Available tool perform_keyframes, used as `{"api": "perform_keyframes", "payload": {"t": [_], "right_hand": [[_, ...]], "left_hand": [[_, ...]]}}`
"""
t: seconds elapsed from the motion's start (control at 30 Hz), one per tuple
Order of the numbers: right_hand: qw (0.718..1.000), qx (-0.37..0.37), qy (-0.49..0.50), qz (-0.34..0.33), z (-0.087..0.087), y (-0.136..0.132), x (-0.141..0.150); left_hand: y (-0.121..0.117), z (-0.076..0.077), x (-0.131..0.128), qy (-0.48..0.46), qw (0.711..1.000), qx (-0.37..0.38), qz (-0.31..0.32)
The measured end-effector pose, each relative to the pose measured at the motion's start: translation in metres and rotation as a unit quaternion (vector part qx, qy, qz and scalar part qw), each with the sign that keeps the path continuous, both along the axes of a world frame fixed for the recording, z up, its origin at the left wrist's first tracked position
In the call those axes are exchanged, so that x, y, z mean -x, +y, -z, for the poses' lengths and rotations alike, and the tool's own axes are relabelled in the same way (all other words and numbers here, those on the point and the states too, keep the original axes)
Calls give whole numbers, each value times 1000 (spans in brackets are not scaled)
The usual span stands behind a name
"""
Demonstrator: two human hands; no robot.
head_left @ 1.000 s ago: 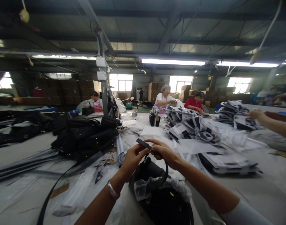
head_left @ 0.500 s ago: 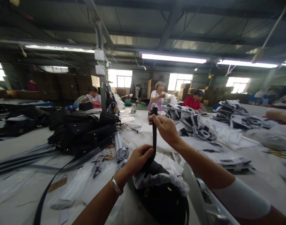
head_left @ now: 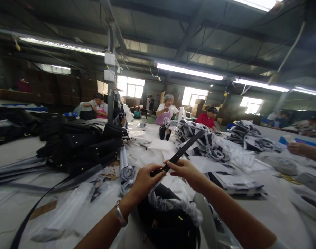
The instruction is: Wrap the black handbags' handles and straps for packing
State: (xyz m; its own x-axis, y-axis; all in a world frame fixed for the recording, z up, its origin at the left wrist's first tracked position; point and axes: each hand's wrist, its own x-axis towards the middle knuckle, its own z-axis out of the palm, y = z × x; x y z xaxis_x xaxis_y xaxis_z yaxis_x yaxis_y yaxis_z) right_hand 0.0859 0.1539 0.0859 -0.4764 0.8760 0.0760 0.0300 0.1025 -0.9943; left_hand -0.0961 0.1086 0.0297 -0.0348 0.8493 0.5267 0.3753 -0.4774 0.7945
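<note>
Both my hands hold a black strap [head_left: 185, 149] above a black bag [head_left: 170, 224] that sits at the table's near edge, its top stuffed with crumpled clear plastic [head_left: 173, 205]. My left hand [head_left: 145, 180], with a silver bracelet on the wrist, is closed on the strap's lower end. My right hand [head_left: 185, 169] pinches the strap just beside it. The strap's free end points up and to the right, toward the far packets.
A pile of black bags [head_left: 80, 143] lies to the left, with long black straps [head_left: 38, 204] trailing over the white table [head_left: 272, 214]. Plastic-wrapped packets [head_left: 215, 145] are heaped at the centre right. Another person's hand [head_left: 300, 149] reaches in from the right. Three workers sit at the far end.
My right hand has come down from holding the strap upright and now meets my left hand. The strap has swung over to slant up to the right.
</note>
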Motion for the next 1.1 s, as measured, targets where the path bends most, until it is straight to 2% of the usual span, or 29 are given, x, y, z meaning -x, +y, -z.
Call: {"api": "perform_keyframes", "payload": {"t": [0.1, 0.3, 0.5, 0.63, 0.73, 0.97, 1.1], "right_hand": [[999, -8, -28, 15, 11, -3, -7], [1000, -3, 5, 25, 20, -6, -13], [995, 23, 59, 77, 33, -8, -10], [992, 52, 82, 76, 36, -12, -10], [991, 60, 98, 74, 37, -16, -9], [995, 14, 90, 31, 36, -24, -4], [995, 1, 91, 38, 33, -31, 1]], "left_hand": [[-1, 0, 2, 9, 1000, -7, -1], [-11, -8, 17, 67, 995, 36, 67], [-13, -12, 21, 88, 993, 65, 42], [-11, -9, 18, 52, 995, 91, 6], [-11, -8, 13, 13, 994, 107, 4], [-9, -5, 4, -50, 991, 123, 18], [-6, 0, 3, -84, 988, 128, 7]]}}
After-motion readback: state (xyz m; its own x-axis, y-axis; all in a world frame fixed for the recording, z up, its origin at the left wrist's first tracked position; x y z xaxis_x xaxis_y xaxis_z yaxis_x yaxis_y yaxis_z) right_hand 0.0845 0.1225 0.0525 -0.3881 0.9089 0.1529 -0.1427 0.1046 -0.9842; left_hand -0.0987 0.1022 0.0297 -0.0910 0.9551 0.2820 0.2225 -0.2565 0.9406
